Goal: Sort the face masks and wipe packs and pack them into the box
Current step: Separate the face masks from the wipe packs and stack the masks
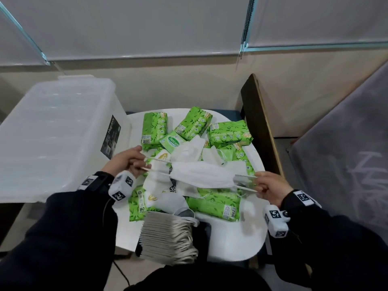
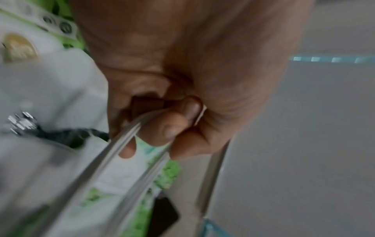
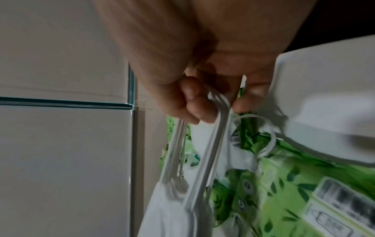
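A few white face masks [image 1: 201, 175] hang stretched between my two hands above the small white table [image 1: 249, 234]. My left hand [image 1: 128, 160] grips the ear loops [image 2: 125, 144] at the left end. My right hand [image 1: 266, 185] grips the ear loops [image 3: 205, 141] at the right end. Several green wipe packs [image 1: 228, 133] lie jumbled on the table with more loose white masks [image 1: 191, 150] on them. A neat stack of masks [image 1: 165, 236] lies at the table's near edge. The translucent plastic box [image 1: 52, 131] stands to the left.
A dark wooden board [image 1: 260, 122] leans at the table's right side. A grey panel [image 1: 346, 143] stands further right. A beige wall [image 1: 178, 85] lies behind the table. My dark sleeves [image 1: 63, 238] cover the lower corners of the head view.
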A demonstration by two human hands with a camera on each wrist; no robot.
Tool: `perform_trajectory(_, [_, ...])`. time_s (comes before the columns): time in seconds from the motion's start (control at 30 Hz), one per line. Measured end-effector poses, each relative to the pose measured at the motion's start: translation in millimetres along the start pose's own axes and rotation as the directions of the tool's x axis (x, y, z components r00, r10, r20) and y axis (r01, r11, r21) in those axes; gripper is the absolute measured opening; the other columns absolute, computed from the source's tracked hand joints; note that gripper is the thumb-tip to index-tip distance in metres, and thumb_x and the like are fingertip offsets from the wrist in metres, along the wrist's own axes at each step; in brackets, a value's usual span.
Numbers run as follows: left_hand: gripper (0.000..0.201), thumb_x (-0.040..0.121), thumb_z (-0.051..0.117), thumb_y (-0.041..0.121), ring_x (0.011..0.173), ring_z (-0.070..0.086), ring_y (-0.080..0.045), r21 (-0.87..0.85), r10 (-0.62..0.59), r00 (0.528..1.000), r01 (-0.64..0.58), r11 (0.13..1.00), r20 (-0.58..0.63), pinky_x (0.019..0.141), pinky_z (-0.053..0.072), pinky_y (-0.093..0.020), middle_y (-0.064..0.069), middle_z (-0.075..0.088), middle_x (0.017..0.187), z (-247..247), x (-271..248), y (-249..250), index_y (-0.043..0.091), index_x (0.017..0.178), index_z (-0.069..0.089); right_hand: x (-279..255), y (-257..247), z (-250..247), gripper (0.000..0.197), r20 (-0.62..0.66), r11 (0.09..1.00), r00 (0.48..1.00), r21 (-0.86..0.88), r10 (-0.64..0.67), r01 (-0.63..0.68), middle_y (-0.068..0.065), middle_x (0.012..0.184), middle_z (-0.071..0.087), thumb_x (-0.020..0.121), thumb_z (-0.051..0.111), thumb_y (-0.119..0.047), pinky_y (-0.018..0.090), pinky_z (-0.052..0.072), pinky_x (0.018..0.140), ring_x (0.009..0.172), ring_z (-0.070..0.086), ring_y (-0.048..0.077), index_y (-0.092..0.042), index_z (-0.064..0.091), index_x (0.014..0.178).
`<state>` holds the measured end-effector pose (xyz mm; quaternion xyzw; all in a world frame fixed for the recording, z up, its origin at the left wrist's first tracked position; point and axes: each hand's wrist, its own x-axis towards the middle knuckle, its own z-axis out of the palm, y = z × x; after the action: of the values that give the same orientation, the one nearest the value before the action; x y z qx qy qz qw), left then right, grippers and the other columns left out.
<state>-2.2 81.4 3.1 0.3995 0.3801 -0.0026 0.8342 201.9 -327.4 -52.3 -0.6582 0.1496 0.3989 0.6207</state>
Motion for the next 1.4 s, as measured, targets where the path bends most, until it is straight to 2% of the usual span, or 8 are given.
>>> perform_trajectory(0.23, [0.038, 0.085, 0.055, -0.016, 0.043, 0.038, -0.016, 0.478, -0.217, 0.976, 0.203, 0.855, -0.026, 0.055, 0.031, -0.027, -0.002, 0.033, 0.056, -10, 30, -53, 0.02, 0.081, 0.041, -2, 46, 19, 0.026, -0.219, 0.985, 0.972, -0.129, 0.088, -0.118, 0.007, 0.061, 0.045, 0.085, 0.052, 0.011, 0.021, 0.024, 0.05, 0.043, 0.038, 0.016, -0.012, 0.062, 0.093])
perform_trajectory(0.47, [0.017, 0.087, 0.064, -0.005, 0.065, 0.062, -0.027, 0.665, -0.225, 0.972, 0.209, 0.718, -0.062, 0.072, 0.055, -0.041, -0.021, 0.066, 0.077, -12, 39, -58, 0.008, 0.095, 0.056, -9, 36, 41, 0.024, -0.221, 0.946, 0.972, -0.291, 0.076, -0.14, 0.015, 0.071, 0.065, 0.083, 0.072, 0.003, 0.035, 0.052, 0.06, 0.061, 0.061, 0.025, -0.009, 0.064, 0.102])
perform_trajectory(0.67, [0.019, 0.087, 0.067, 0.043, 0.091, 0.067, -0.02, 0.987, 0.224, 0.969, -0.073, -0.14, 0.103, 0.081, 0.055, -0.033, 0.002, 0.068, 0.102, 2, 58, -16, 0.032, 0.102, 0.063, 5, -40, 79, 0.017, -0.169, 0.744, 0.932, -0.654, -0.321, 0.138, 0.002, 0.095, 0.072, 0.083, 0.079, -0.022, 0.039, 0.056, 0.079, 0.09, 0.07, 0.022, -0.021, 0.067, 0.095])
perform_trajectory(0.8, [0.055, 0.093, 0.063, 0.045, 0.136, 0.046, -0.025, 0.792, 0.1, 0.81, -0.528, -0.307, 0.578, 0.108, 0.043, -0.041, -0.001, 0.047, 0.15, 39, 89, -25, 0.04, 0.145, 0.046, 50, -75, 156, 0.025, -0.007, 0.665, 0.954, -0.718, -0.3, 0.204, 0.009, 0.111, 0.073, 0.088, 0.072, -0.021, 0.04, 0.059, 0.079, 0.1, 0.07, 0.026, -0.019, 0.067, 0.112])
perform_trajectory(0.9, [0.077, 0.097, 0.052, 0.057, 0.151, 0.026, -0.029, 0.711, -0.026, 0.839, -0.477, -0.516, 0.544, 0.118, 0.028, -0.05, -0.005, 0.023, 0.167, 44, 110, -34, 0.036, 0.161, 0.015, 81, -81, 206, 0.051, 0.098, 0.402, 0.937, -0.885, -0.335, 0.236, 0.011, 0.139, 0.059, 0.091, 0.067, -0.019, 0.037, 0.048, 0.102, 0.125, 0.057, 0.033, -0.017, 0.053, 0.14])
perform_trajectory(1.1, [0.076, 0.098, 0.041, 0.062, 0.153, 0.023, -0.03, 0.826, 0.184, 0.908, -0.238, -0.51, 0.375, 0.123, 0.016, -0.055, -0.005, 0.021, 0.169, -6, 126, -11, 0.027, 0.16, 0.017, 123, -68, 241, 0.081, 0.04, 0.044, 0.97, -0.998, -0.241, 0.052, 0.004, 0.148, 0.049, 0.077, 0.079, -0.047, 0.052, 0.039, 0.11, 0.136, 0.044, 0.033, -0.032, 0.042, 0.147])
perform_trajectory(1.2, [0.068, 0.097, 0.043, 0.062, 0.147, 0.033, -0.029, 0.877, 0.302, 0.868, -0.258, -0.406, 0.395, 0.12, 0.023, -0.049, -0.003, 0.032, 0.163, -14, 124, 3, 0.028, 0.155, 0.031, 118, -76, 241, 0.046, 0.022, 0.074, 0.932, -0.996, -0.363, 0.052, 0.0, 0.137, 0.054, 0.077, 0.08, -0.04, 0.051, 0.031, 0.107, 0.132, 0.044, 0.03, -0.038, 0.063, 0.121])
perform_trajectory(1.4, [0.036, 0.097, 0.056, 0.057, 0.116, 0.059, -0.015, 0.816, 0.448, 0.861, -0.43, 0.386, 0.242, 0.097, 0.044, -0.032, 0.004, 0.065, 0.123, 28, 100, 11, 0.028, 0.113, 0.07, 58, -114, 209, 0.028, 0.266, 0.541, 0.818, -0.64, -0.51, 0.545, 0.001, 0.093, 0.076, 0.078, 0.077, -0.002, 0.047, 0.056, 0.093, 0.098, 0.072, 0.019, -0.025, 0.063, 0.071])
